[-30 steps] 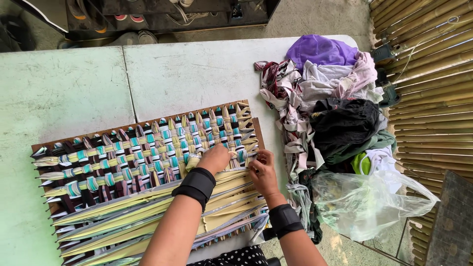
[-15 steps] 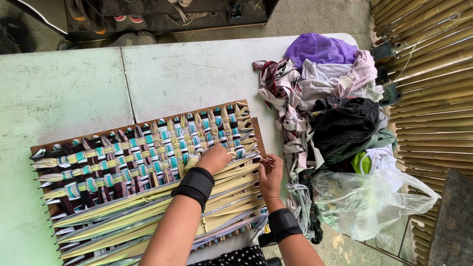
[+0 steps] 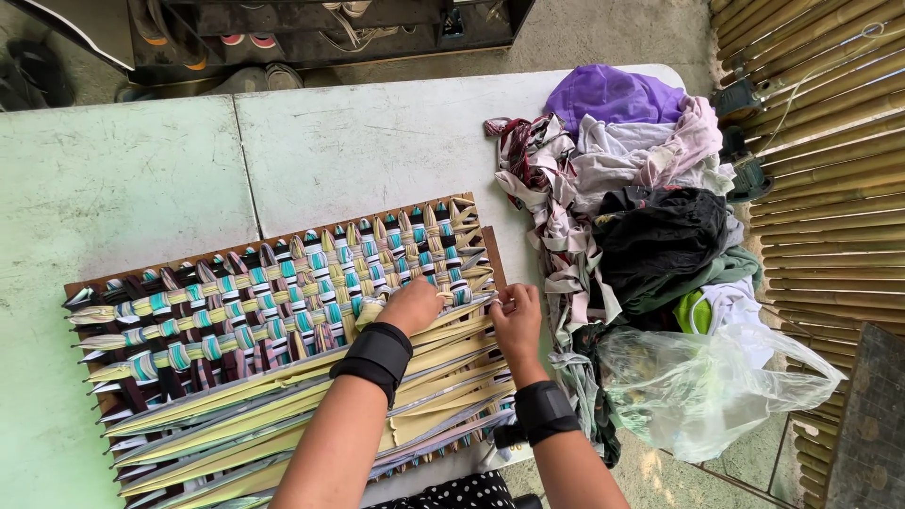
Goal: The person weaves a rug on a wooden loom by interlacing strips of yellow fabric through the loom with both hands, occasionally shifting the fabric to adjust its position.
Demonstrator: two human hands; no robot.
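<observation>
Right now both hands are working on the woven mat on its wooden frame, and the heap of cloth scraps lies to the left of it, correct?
Not quite. The head view shows the heap of cloth scraps to the right of the woven mat, not the left. Both the left hand and right hand are indeed on it.

left hand (image 3: 412, 305): fingertips curled down into the woven mat (image 3: 283, 292), out of sight; whether they pinch a strip cannot be told.
right hand (image 3: 518, 319): fingertips meet at the mat's right edge; what they hold is too small to make out.
forearms: both cut off by the bottom edge.
wooden frame (image 3: 468, 199): mostly covered by the weave; lower left corner runs out of view.
cloth pile (image 3: 622, 179): lower layers buried under upper pieces.
plastic bag (image 3: 702, 386): contents blurred behind the film.
shoes (image 3: 250, 40): cropped by the top edge.
table (image 3: 123, 179): left side cut off.
</observation>
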